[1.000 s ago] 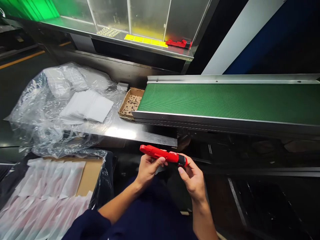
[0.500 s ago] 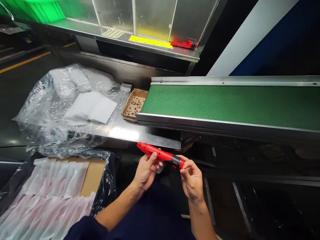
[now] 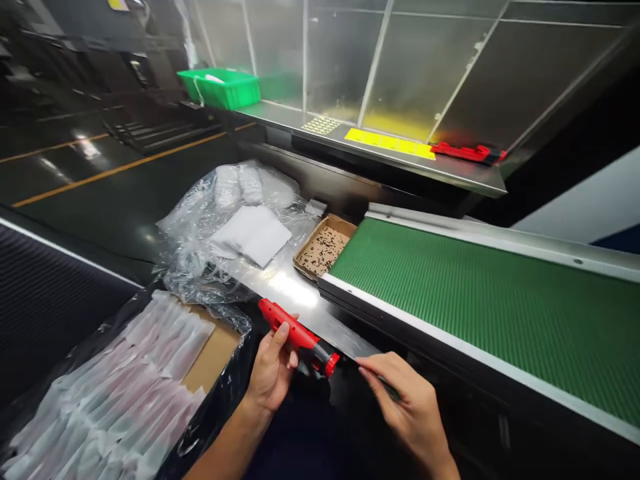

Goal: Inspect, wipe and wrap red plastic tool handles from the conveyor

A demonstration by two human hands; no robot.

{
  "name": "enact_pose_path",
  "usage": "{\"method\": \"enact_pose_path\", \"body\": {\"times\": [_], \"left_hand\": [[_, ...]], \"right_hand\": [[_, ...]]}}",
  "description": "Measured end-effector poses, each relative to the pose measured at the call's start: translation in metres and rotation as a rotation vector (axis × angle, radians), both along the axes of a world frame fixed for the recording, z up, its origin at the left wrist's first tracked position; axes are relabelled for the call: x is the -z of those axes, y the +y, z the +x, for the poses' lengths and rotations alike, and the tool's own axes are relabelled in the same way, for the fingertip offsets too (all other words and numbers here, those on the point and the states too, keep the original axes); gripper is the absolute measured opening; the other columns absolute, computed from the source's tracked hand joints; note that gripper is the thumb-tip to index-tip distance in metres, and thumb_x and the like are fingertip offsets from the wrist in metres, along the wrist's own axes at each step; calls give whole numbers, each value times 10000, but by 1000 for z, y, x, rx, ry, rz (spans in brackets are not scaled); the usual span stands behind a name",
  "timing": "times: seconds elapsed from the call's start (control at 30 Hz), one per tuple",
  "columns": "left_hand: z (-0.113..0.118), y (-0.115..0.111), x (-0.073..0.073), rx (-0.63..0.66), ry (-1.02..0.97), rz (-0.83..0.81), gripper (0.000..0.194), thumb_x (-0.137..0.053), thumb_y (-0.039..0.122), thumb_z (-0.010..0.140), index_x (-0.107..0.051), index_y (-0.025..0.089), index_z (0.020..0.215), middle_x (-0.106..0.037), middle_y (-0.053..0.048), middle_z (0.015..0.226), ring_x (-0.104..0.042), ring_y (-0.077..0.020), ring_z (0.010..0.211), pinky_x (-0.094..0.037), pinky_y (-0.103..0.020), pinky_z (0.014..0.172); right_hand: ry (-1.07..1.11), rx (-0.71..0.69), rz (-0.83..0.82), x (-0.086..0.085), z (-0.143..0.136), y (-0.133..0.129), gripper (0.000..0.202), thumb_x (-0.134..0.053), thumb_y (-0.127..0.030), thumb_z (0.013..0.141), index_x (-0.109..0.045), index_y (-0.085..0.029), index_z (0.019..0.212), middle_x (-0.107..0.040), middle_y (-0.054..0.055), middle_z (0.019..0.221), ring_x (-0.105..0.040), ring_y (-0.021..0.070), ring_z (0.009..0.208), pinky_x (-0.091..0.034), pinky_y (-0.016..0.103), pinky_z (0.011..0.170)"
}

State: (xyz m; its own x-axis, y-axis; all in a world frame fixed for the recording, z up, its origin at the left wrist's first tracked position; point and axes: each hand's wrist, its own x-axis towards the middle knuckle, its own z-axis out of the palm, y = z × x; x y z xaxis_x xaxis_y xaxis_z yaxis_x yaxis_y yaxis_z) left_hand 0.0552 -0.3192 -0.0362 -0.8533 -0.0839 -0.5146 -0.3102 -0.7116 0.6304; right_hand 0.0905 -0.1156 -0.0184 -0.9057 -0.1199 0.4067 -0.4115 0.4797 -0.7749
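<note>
A long red plastic part [image 3: 295, 331], with a dark grey section and a red ring at its near right end, lies tilted across my left hand [image 3: 273, 367]. The thumb presses on top of it and the fingers curl beneath. My right hand [image 3: 407, 403] is apart from that part, just to its right. Its thumb and fingertips are pinched together, and something thin and dark [image 3: 390, 389] shows between them, mostly covered by the hand. Both hands are in front of the metal table edge [image 3: 345, 339].
A green conveyor belt [image 3: 470, 307] runs off to the right, with a cardboard tray [image 3: 325, 250] of small black bits at its end. White sleeves [image 3: 255, 233] lie on clear plastic. Wrapped pieces fill a lined box [image 3: 220, 357]. Another red part [image 3: 465, 153] and yellow labels [image 3: 390, 142] lie on the shelf.
My right hand has let go of the red part's ringed end and moved right and down, pinching something thin. My left hand keeps its hold. The view has turned left.
</note>
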Motion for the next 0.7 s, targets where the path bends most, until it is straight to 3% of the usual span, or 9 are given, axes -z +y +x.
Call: {"method": "enact_pose_path", "body": {"times": [0.07,0.17,0.27,0.33,0.43,0.53,0.7], "left_hand": [[-4,-17,0,-107,25,-57,677,-959,514,465,-715,110,951,-552,48,532,-372,-21,380,-308,-117,362],[-9,-46,2,-251,33,-89,728,-949,545,458,-716,125,1007,-528,55,500,-352,-25,374,-328,-129,384],[-23,-74,2,-364,45,-111,727,-952,526,465,-714,146,1037,-496,69,484,-367,-37,388,-348,-137,405],[-40,-92,0,-416,65,-124,688,-954,506,470,-719,152,1011,-484,71,485,-376,-39,401,-327,-131,402],[-71,-111,-4,-430,102,-118,635,-937,510,503,-728,139,974,-426,84,438,-328,-27,376,-282,-126,388],[-99,-119,-8,-403,133,-103,646,-918,527,528,-721,141,1008,-427,88,442,-325,-28,367,-272,-132,381],[-121,-109,-15,-296,155,-78,635,-917,528,526,-705,142,983,-466,74,479,-370,-39,376,-318,-149,381]], "right_hand": [[97,-52,93,-6,-45,-11,185,-582,-209,934,-749,-260,994,-742,32,832,-693,178,731,-579,277,650],[154,90,196,-1,-112,-36,273,-509,-303,962,-713,-211,1119,-738,104,1016,-694,251,906,-581,396,803],[133,172,183,11,-147,-65,417,-544,-381,931,-625,-150,1269,-667,166,1226,-641,306,1083,-532,480,925],[86,100,77,17,-148,-84,293,-581,-378,920,-694,-185,1110,-698,131,1138,-654,269,1032,-535,424,904],[-31,-19,-101,17,-135,-113,183,-635,-352,902,-719,-225,802,-678,40,823,-644,179,772,-525,292,710],[-93,-79,-215,11,-130,-142,126,-699,-354,850,-756,-242,858,-526,-27,630,-514,119,562,-432,237,545],[-217,-27,-299,3,-140,-171,202,-734,-368,788,-768,-219,919,-432,-50,584,-412,105,515,-344,233,503]]}}
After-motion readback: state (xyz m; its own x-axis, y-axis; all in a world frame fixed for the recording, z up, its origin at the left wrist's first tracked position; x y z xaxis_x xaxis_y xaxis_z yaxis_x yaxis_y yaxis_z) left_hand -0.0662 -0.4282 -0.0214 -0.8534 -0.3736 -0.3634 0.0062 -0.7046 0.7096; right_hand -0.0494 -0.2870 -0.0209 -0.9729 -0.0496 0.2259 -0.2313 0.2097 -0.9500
